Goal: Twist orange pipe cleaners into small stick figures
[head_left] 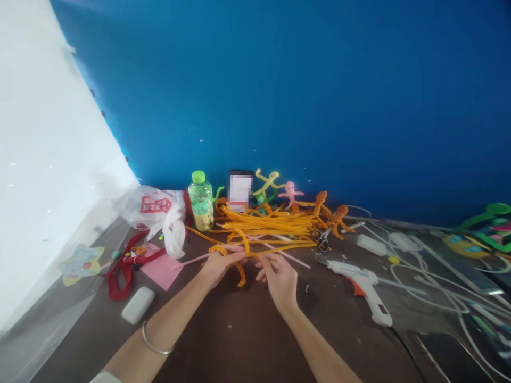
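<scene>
Between my two hands is an orange pipe-cleaner figure (241, 274) with coiled limbs, one hanging down and one sticking up. My left hand (221, 266) is closed on its left part, thumb on top. A strand of the same orange pipe cleaner is pinched between the thumb and fingers of my right hand (277, 276). Just behind my hands lies a thick bundle of loose orange pipe cleaners (267, 222). Scissors (323, 240) with dark handles rest at the bundle's right end.
A white glue gun (365, 290) lies right, near tangled white cables (419, 282) and a phone (451, 356). Left are a white case (138, 305), pink paper (163, 268), red strap (120, 279) and plastic bag (154, 205). A green-capped bottle (202, 205) and finished figures (291, 194) stand behind.
</scene>
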Available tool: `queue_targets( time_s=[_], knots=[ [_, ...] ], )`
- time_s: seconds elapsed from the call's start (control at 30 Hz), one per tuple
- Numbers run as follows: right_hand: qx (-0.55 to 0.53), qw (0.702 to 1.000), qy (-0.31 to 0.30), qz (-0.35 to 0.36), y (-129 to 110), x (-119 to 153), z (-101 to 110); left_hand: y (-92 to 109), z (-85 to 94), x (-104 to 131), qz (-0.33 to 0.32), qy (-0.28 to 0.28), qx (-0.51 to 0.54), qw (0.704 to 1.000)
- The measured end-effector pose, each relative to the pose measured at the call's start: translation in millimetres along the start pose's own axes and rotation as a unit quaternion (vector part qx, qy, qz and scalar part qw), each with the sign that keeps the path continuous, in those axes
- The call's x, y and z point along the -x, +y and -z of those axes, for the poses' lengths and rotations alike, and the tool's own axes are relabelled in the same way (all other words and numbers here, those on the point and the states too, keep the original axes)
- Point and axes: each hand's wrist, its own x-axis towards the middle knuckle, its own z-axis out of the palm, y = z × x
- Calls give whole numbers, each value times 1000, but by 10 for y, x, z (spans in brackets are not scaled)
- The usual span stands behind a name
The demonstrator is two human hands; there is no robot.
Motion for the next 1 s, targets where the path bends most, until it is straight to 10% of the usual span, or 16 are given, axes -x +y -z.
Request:
queue_targets(
  time_s=[0.3, 0.57, 0.7, 0.83, 1.0],
  knots=[
    [269, 919, -29, 286, 112, -34, 84, 43, 25, -4, 17, -7, 37, 999],
    [349, 877, 15, 330, 72, -76, 133, 59, 13, 7, 17, -13, 32, 999],
    [220, 934, -52, 276, 51, -92, 109, 45, 34, -16, 19, -16, 32, 999],
    [6, 992, -96, 78, 22, -123, 91, 25, 51, -50, 18, -5, 36, 999],
    [-237, 958, -145, -68, -24, -132, 82, 19, 53, -77, 26, -9, 35, 999]
  ],
)
